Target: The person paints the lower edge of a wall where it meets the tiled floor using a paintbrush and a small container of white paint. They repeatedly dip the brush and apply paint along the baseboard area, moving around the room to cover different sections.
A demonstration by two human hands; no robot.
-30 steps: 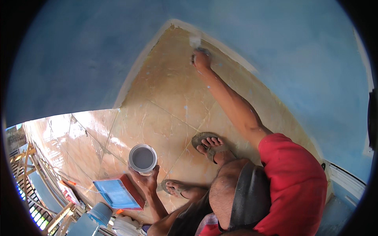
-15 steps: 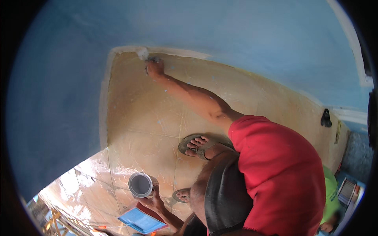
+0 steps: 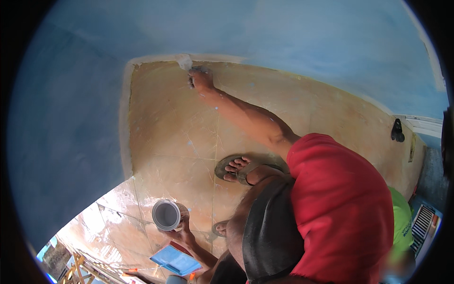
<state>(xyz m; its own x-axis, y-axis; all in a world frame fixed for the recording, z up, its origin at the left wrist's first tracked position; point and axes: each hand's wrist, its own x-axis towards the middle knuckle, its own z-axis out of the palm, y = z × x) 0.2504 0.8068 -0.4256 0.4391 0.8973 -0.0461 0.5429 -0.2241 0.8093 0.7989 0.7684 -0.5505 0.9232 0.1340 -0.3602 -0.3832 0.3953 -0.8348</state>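
Note:
My right hand (image 3: 202,79) is closed around the handle of a paintbrush (image 3: 184,61). Its pale, flat head meets the whitish band (image 3: 220,58) where the blue wall (image 3: 236,28) joins the tan tiled floor (image 3: 170,128). Nearer my feet, my left hand (image 3: 183,232) grips the side of an open round can (image 3: 166,215) with a grey inside. How full the can is, I cannot tell. A blue, tray-like rectangle with a reddish edge (image 3: 176,259) lies beside my left forearm.
My sandalled foot (image 3: 236,168) stands on the tiles between the can and the wall. Dark footwear (image 3: 397,130) rests by the wall at right. A person in a green shirt (image 3: 401,222) is behind me. Wooden pieces (image 3: 78,270) lie at lower left.
My right hand and the paintbrush have moved a little to the right along the wall's bottom edge. The can stays in my left hand, and the whole view has shifted slightly.

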